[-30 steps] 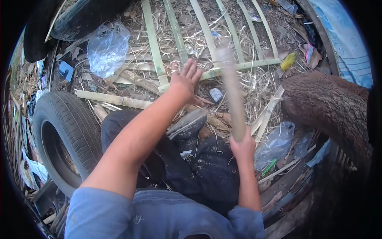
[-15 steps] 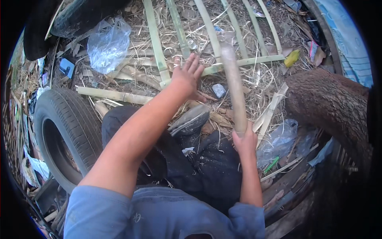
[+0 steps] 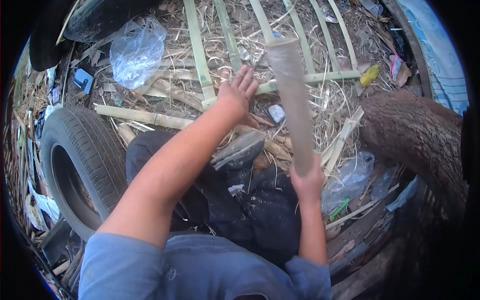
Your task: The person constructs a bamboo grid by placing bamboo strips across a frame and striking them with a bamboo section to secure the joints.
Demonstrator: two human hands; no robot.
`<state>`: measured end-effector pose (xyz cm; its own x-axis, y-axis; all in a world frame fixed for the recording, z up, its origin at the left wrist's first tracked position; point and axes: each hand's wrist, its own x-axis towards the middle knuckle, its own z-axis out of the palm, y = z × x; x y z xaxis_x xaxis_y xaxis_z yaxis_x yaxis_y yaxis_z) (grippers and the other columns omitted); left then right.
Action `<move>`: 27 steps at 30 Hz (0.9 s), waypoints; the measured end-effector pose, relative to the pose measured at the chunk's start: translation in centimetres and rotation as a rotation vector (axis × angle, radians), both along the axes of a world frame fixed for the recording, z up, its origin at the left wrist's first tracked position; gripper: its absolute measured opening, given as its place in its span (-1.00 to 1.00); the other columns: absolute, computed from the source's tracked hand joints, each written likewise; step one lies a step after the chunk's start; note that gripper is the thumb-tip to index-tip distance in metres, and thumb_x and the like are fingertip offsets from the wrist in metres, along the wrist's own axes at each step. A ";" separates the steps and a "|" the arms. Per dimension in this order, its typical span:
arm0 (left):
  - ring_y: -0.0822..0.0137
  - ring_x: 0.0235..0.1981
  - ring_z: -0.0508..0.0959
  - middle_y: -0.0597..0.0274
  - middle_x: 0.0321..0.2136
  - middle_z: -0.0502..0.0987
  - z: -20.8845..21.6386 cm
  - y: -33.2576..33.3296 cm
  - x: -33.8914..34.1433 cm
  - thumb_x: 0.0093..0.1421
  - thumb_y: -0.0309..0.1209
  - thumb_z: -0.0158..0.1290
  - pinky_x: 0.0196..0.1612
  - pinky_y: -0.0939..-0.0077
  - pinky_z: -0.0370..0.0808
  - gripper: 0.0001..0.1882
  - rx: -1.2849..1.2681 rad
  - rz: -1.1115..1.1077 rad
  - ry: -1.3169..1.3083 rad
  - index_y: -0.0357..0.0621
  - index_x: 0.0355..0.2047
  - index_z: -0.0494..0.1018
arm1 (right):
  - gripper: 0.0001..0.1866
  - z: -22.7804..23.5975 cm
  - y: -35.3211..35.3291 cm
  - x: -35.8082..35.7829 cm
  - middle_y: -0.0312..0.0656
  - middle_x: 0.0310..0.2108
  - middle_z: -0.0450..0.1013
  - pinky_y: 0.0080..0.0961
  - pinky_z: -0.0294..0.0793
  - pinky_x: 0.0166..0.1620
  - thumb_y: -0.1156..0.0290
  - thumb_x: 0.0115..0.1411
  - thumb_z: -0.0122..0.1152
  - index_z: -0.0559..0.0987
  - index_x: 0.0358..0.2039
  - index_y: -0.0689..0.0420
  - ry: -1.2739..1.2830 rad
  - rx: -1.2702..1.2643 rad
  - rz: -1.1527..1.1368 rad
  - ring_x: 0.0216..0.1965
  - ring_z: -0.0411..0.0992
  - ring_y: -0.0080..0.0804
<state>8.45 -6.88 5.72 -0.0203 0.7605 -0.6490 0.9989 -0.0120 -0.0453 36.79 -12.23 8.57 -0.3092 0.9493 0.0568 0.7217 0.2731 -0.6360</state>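
Note:
My right hand (image 3: 308,181) is closed around the lower end of a thick, round wooden stick (image 3: 292,100). The stick is raised, with its blurred far end tilted up toward me. My left hand (image 3: 235,96) lies with fingers stretched and spread over a pale green bamboo cross strip (image 3: 330,76), near that strip's left end. Several long bamboo slats (image 3: 198,47) run away from the cross strip, side by side. The tip of one slat (image 3: 229,42) reaches my left fingertips. Whatever lies under my left palm is hidden.
A car tyre (image 3: 85,165) stands at my left, and a tree trunk (image 3: 410,135) leans in at the right. Plastic bags (image 3: 137,52), shavings and a split bamboo piece (image 3: 145,117) litter the ground. My shoe (image 3: 240,150) is just below my left hand.
The wooden stick has lifted; its far end looks bigger and more blurred. My right hand has shifted only slightly. My left hand stays in the same spot on the bamboo.

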 end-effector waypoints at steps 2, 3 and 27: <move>0.11 0.49 -0.36 0.05 0.48 -0.27 -0.1 0.9 -0.4 -0.13 0.57 -0.01 0.42 -0.17 -0.28 0.38 0.055 0.020 -0.015 -0.12 0.45 -0.19 | -0.42 -1.3 2.5 0.0 0.11 -0.29 0.57 -0.16 0.58 -0.21 0.36 -0.03 0.44 0.45 0.03 0.12 -0.444 -0.130 0.109 -0.27 0.58 0.11; 0.13 0.49 -0.36 0.07 0.48 -0.29 0.0 1.1 0.0 -0.15 0.56 0.02 0.42 -0.18 -0.29 0.38 0.041 0.006 -0.012 -0.07 0.46 -0.19 | -0.43 -0.6 1.6 0.7 0.12 -0.28 0.56 -0.11 0.56 -0.22 0.36 -0.04 0.43 0.46 0.02 0.09 -0.336 -0.081 0.108 -0.26 0.55 0.16; 0.13 0.49 -0.37 0.03 0.48 -0.30 -1.1 -0.3 -0.6 -0.11 0.52 0.04 0.41 -0.18 -0.27 0.32 0.013 -0.004 -0.055 -0.12 0.44 -0.10 | -0.44 0.7 1.3 -0.2 0.11 -0.38 0.56 -0.12 0.57 -0.25 0.38 -0.04 0.43 0.45 0.01 0.11 -0.193 -0.059 0.015 -0.33 0.57 0.14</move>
<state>7.90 -7.17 4.61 0.0180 0.7688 -0.6392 0.9998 -0.0158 0.0092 36.64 -10.98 9.28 -0.3235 0.9443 -0.0608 0.8279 0.2513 -0.5014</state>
